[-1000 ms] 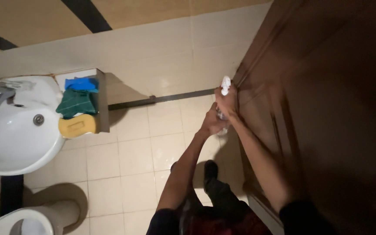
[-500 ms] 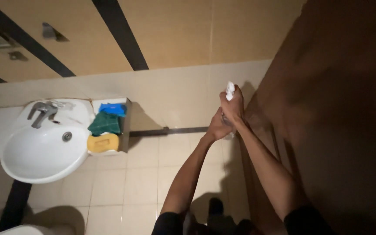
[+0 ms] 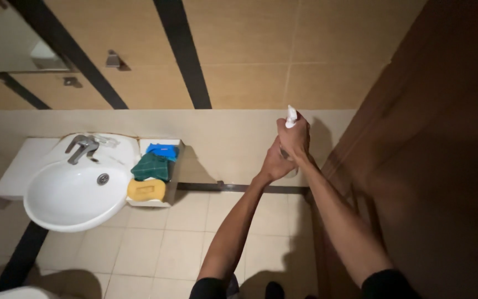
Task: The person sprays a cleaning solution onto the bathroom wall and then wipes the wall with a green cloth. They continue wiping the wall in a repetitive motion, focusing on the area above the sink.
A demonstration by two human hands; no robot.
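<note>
Two bare forearms rise from the lower edge, over the tiled floor (image 3: pixel 161 243) and beside the brown door (image 3: pixel 443 166). The right hand (image 3: pixel 294 138) has its fingers wrapped round a white spray bottle (image 3: pixel 291 116), whose nozzle shows above the fist. The left hand (image 3: pixel 275 163) cups the bottle from beneath, fingers closed against it. Left of the bottle, well apart: a white basin (image 3: pixel 67 199) with tap (image 3: pixel 81 148); beside it a yellow sponge (image 3: pixel 146 189), green cloth (image 3: pixel 151 166) and blue cloth (image 3: pixel 162 150).
</note>
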